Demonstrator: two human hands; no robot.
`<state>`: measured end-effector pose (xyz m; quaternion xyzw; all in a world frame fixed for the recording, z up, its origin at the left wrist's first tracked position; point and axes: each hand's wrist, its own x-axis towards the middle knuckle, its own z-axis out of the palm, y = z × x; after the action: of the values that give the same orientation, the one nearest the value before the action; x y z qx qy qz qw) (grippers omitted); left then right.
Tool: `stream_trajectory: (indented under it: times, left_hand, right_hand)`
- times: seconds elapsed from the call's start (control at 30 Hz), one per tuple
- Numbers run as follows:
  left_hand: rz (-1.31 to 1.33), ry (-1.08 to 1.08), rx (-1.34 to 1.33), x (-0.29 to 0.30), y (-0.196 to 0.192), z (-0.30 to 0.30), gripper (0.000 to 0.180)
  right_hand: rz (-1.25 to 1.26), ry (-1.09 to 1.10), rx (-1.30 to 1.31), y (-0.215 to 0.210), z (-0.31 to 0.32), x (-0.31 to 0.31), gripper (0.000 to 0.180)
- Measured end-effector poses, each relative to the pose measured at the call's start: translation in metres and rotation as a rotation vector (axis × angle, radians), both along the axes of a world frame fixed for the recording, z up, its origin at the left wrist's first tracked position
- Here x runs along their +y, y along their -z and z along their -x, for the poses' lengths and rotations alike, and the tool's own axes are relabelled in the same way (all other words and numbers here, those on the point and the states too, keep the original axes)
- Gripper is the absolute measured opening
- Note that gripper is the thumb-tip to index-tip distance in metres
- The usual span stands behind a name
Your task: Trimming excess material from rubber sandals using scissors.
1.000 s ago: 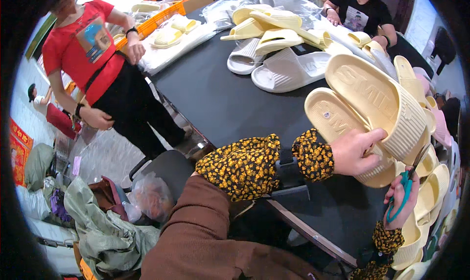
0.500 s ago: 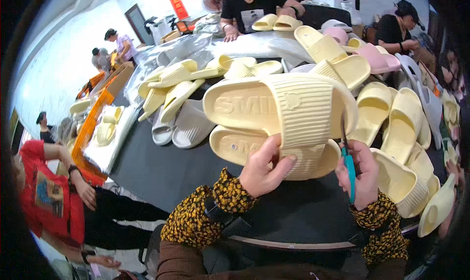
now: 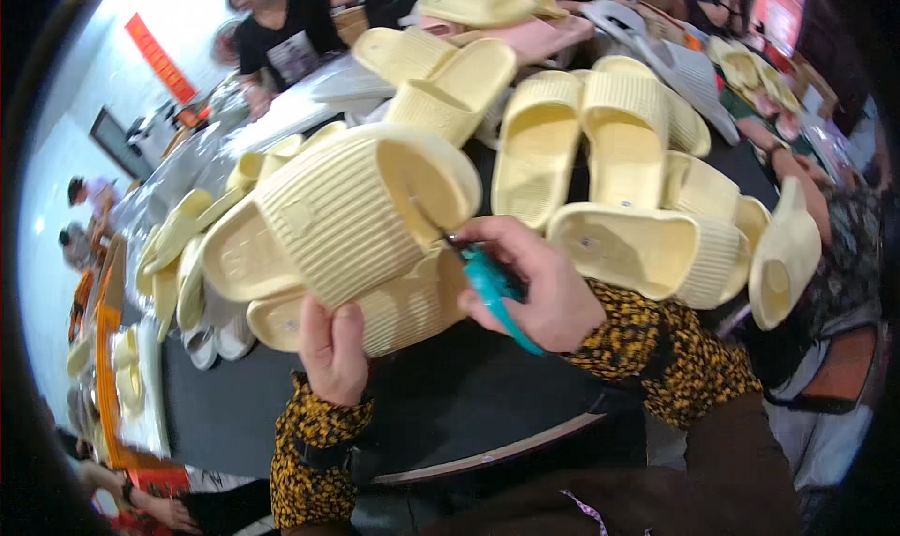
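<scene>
My left hand [image 3: 336, 349] pinches the edges of two pale yellow slippers between thumb and fingers. The upper slipper [image 3: 328, 222], with a ribbed strap, overlaps the lower slipper [image 3: 412, 302]; both are held above the black table. In my right hand [image 3: 553, 292] is a pair of small scissors [image 3: 492, 297] with teal handles. Its thin dark blades point up and left over the toe end of the upper slipper. Whether the tips touch the slipper I cannot tell. My right fingers are wrapped round the handles.
More yellow slippers [image 3: 628, 133] lie on the right of the black table [image 3: 253, 414], with others piled at left. Pink slippers [image 3: 534, 37] and grey ones stand behind. A person in black [image 3: 291, 39] is across the table; a co-worker's arm [image 3: 797, 185] reaches in at right.
The view has turned to the right, so the table's right side shows more. The scissors have tilted from upright to pointing up-left, in over the upper slipper's toe end. Both hands keep their hold.
</scene>
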<state>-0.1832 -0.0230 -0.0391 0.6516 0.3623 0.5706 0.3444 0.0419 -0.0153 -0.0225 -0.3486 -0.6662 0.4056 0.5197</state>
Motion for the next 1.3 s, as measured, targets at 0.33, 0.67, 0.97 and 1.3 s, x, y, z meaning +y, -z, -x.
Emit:
stream_trajectory:
  times: [0.33, 0.67, 0.97, 1.3]
  left_hand:
    - [-0.081, -0.096, 0.046, 0.006, 0.012, 0.0, 0.041]
    - [-0.097, -0.084, 0.026, 0.002, 0.013, -0.004, 0.041]
    - [-0.057, -0.061, 0.031, 0.001, -0.004, -0.02, 0.041]
    - [-0.113, -0.169, -0.17, 0.006, -0.013, -0.015, 0.059]
  right_hand:
    - [0.031, -0.035, -0.065, -0.012, -0.011, -0.004, 0.044]
    - [-0.025, 0.002, -0.064, -0.008, -0.009, -0.003, 0.04]
    - [-0.044, -0.012, 0.03, -0.002, -0.011, 0.001, 0.039]
    - [0.112, -0.07, -0.103, 0.0, -0.012, -0.001, 0.037]
